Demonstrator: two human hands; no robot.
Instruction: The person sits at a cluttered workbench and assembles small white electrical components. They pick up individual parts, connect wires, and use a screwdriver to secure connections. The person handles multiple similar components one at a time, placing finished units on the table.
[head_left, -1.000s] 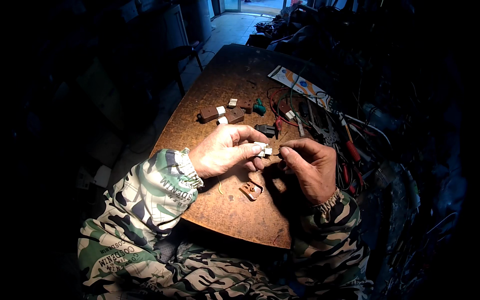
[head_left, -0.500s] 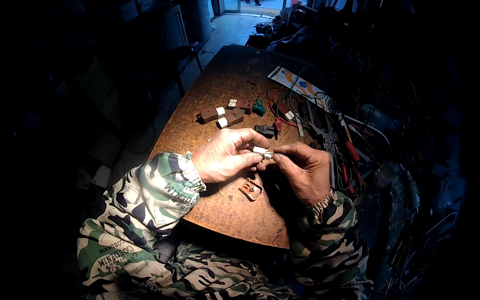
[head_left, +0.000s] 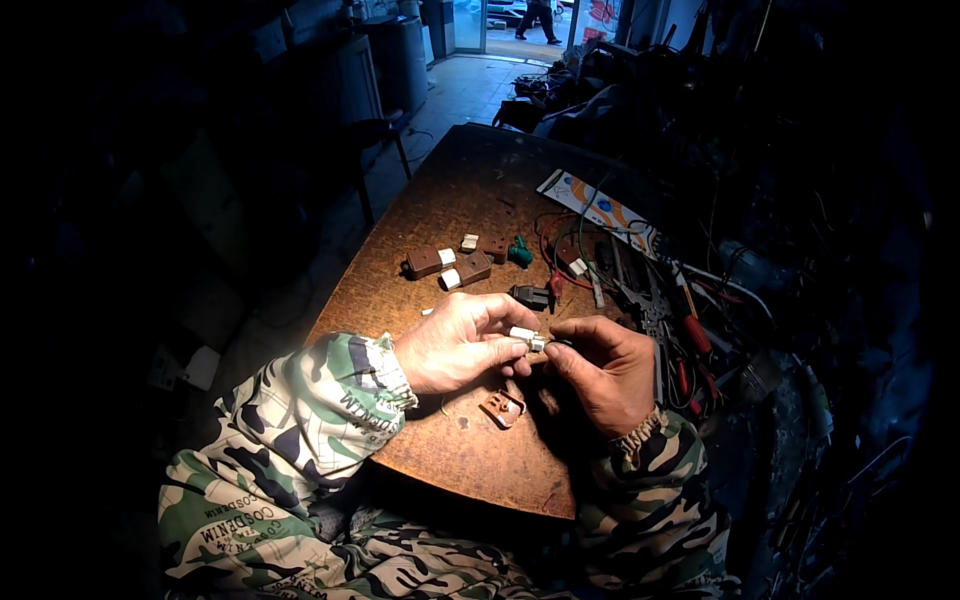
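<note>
Between finger and thumb, my left hand [head_left: 455,345] holds a small white connector block [head_left: 523,335] with metal parts at its right end. My right hand [head_left: 608,368] is closed in a pinch at that metal end; what its fingertips grip is too small to make out. On the wooden table just below the hands lies an opened brown housing half [head_left: 502,409] with its hollow side up. Beyond my left hand are a brown-and-white connector [head_left: 428,262] and another such connector [head_left: 470,270]. A black plug [head_left: 529,296] lies just past my fingers.
A green clip [head_left: 520,252] and a red clip [head_left: 557,288] lie among thin wires. To the right are pliers [head_left: 655,318], a red-handled screwdriver [head_left: 697,335] and a printed card [head_left: 597,210]. The table [head_left: 480,465] narrows toward me. A person's legs [head_left: 541,22] show at the far doorway.
The view has tipped up a little, so the table and hands sit lower in it. Legs have come into sight at the doorway. Both hands stay at the white connector block.
</note>
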